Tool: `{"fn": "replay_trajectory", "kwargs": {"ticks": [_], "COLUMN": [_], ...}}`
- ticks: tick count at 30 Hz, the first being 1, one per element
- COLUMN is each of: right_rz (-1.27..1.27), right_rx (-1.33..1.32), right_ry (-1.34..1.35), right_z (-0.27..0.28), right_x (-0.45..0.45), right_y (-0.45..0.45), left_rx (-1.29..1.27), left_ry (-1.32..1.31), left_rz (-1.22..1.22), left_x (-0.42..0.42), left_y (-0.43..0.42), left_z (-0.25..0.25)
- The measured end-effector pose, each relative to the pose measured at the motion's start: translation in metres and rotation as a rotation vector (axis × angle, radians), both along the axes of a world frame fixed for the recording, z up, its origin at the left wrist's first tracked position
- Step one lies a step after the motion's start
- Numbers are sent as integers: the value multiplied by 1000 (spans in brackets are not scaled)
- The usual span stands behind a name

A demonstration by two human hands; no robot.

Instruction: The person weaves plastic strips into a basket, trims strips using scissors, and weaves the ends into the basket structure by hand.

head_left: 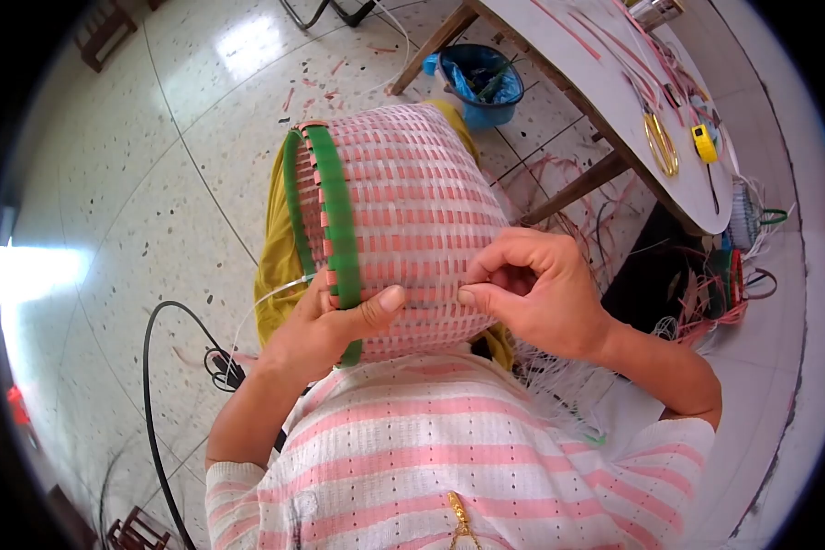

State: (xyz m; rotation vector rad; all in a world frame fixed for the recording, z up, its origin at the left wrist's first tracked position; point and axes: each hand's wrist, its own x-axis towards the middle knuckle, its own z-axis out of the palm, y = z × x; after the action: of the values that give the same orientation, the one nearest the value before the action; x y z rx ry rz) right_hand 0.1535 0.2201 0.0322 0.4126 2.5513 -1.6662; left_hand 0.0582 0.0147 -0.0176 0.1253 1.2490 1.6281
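Note:
A woven pink and white basket (pixel 422 202) lies on its side across my lap, its mouth with a green rim band (pixel 337 211) facing left. My left hand (pixel 325 325) grips the basket at the rim, thumb on the outside and the other fingers hidden at the mouth. A thin white strip (pixel 280 291) comes out beside that hand. My right hand (pixel 541 289) is closed in a pinch against the basket's right part. What its fingertips hold, if anything, is too small to make out.
At upper right stands a table (pixel 605 69) with pink strips, gold-handled scissors (pixel 660 145) and a yellow tape measure (pixel 703 144). A lined bin (pixel 481 87) sits by its leg. Loose strips (pixel 559 367) lie right of my lap; a black cable (pixel 148 394) curves at left.

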Motion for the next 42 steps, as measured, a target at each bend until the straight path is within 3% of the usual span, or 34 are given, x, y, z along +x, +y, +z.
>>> {"fn": "replay_trajectory", "kwargs": {"ticks": [5, 7, 17, 20, 22, 25, 29, 31, 33, 35, 36, 40, 42], "right_rz": [-28, 87, 186, 263, 379, 366, 309, 185, 157, -52, -110, -31, 102], "right_rx": [-6, 148, 283, 452, 697, 782, 765, 626, 527, -305, -450, -282, -26], "right_ry": [65, 162, 447, 532, 690, 752, 857, 634, 576, 201, 238, 380, 586], "right_z": [2, 9, 3, 0, -5, -6, 1, 17, 14, 2, -1, -15, -15], "right_x": [7, 8, 12, 15, 16, 18, 19, 22, 26, 36, 35, 41, 37], "right_y": [-2, -1, -8, -9, -9, -15, -4, 7, 14, 11, 6, 15, 19], "left_rx": [26, 13, 22, 102, 95, 106, 193, 208, 221, 199, 200, 175, 140], "left_ry": [-19, 14, 11, 7, 7, 12, -5, 9, 21, 25, 28, 37, 45], "left_rz": [66, 97, 185, 237, 225, 224, 236, 252, 278, 249, 257, 242, 246], "left_x": [-2, -2, -9, -8, -11, -12, -16, -17, -17, -17, -18, -17, -17], "left_y": [-3, -3, -14, -13, -19, -21, -36, -39, -40, -41, -41, -35, -36], "left_z": [-3, -7, -6, -3, -9, -3, -7, -5, -5, -6, -5, 0, 0]}}
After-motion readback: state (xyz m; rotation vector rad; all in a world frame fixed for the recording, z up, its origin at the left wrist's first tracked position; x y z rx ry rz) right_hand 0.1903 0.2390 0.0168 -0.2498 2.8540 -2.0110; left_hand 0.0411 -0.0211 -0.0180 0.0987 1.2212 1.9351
